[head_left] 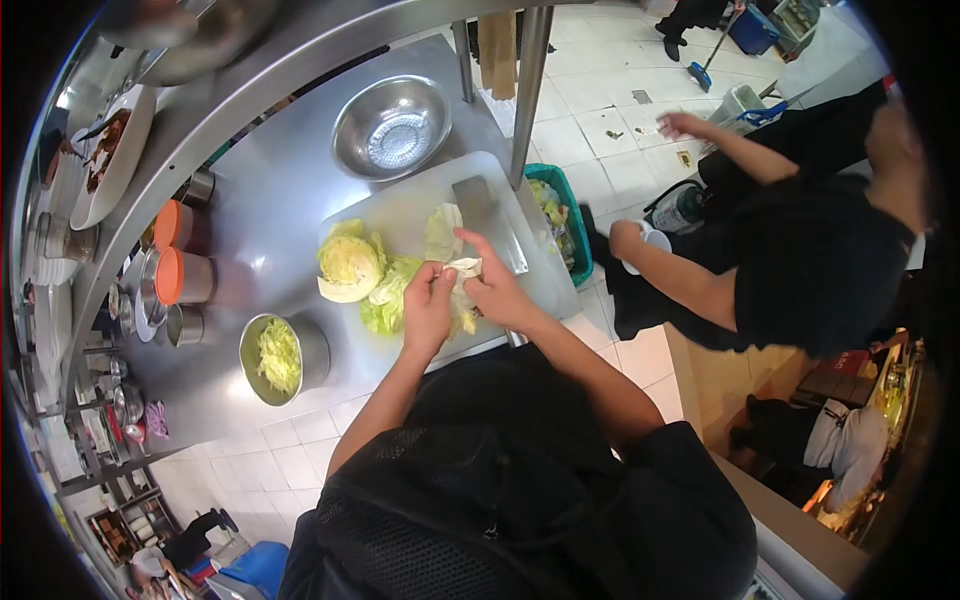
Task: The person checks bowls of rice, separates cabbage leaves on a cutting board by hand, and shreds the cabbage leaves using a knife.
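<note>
Over a white cutting board, my left hand and my right hand meet, both pinching a pale piece of cabbage leaf. My right index finger points up beside another leaf lying on the board. A cut cabbage half rests left of my hands, with loose green leaves between it and my left hand. A cleaver lies flat on the board at the right, its handle partly hidden near my right wrist.
A metal bowl stands behind the board. A metal pot holds shredded cabbage. Orange-lidded containers are at the left, beneath a shelf. A teal basket of scraps is on the floor. Another person stands at the right, holding a white cup.
</note>
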The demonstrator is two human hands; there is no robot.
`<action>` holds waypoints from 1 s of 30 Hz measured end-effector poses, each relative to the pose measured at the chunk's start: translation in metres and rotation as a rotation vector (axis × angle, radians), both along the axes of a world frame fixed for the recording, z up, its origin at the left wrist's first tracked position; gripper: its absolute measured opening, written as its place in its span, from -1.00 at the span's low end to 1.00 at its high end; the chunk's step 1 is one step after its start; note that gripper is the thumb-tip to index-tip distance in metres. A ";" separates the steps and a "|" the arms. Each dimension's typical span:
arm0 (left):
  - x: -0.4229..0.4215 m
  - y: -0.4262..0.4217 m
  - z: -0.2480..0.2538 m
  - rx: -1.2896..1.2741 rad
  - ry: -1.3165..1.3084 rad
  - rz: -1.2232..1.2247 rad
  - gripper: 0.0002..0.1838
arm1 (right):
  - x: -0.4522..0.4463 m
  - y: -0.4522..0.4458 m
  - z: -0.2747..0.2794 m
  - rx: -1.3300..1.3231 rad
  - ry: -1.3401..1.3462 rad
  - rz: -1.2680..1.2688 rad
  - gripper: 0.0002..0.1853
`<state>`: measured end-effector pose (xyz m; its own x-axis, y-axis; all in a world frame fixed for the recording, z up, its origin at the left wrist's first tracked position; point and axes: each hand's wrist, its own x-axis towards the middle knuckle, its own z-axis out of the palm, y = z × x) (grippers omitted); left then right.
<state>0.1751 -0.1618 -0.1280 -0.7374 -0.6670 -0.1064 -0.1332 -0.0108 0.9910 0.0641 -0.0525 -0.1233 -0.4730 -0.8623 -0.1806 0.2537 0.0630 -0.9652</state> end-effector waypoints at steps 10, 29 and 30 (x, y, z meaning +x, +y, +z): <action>0.000 -0.015 0.020 -0.296 -0.022 0.165 -0.81 | 0.016 -0.005 0.018 -0.107 -0.056 0.056 -0.09; 0.006 -0.022 0.034 0.065 -0.075 -0.108 -0.84 | -0.008 0.012 -0.012 0.101 0.158 0.013 -0.68; 0.007 -0.024 0.038 0.138 -0.111 -0.162 -0.84 | -0.009 0.012 -0.008 0.108 0.393 -0.011 -0.69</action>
